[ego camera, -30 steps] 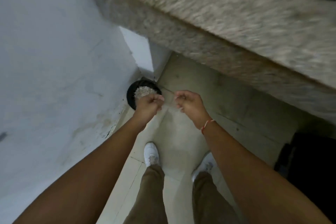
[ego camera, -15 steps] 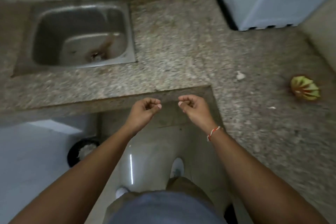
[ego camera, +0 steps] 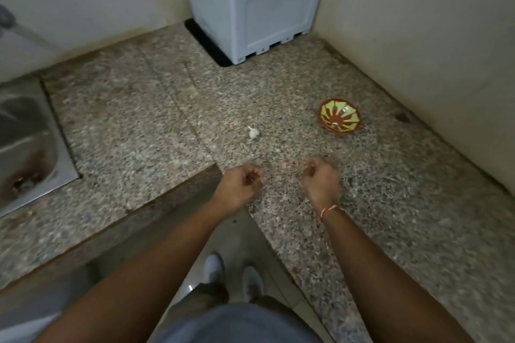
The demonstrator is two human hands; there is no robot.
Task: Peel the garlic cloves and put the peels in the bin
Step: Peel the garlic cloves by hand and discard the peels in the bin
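A small white garlic clove [ego camera: 253, 132] lies on the speckled counter [ego camera: 139, 120], left of a red and green bowl [ego camera: 339, 116]. Nearer than the clove, the left hand [ego camera: 242, 184] and right hand [ego camera: 320, 179] hover with fingers curled, holding nothing I can see. A steel sink [ego camera: 25, 142] sits far left of the clove.

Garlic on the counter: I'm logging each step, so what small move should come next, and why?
Probably reach the right hand forward to pick up the garlic. It lies unpeeled-looking on the counter just beyond both hands, and the left hand and right hand appear curled and empty.
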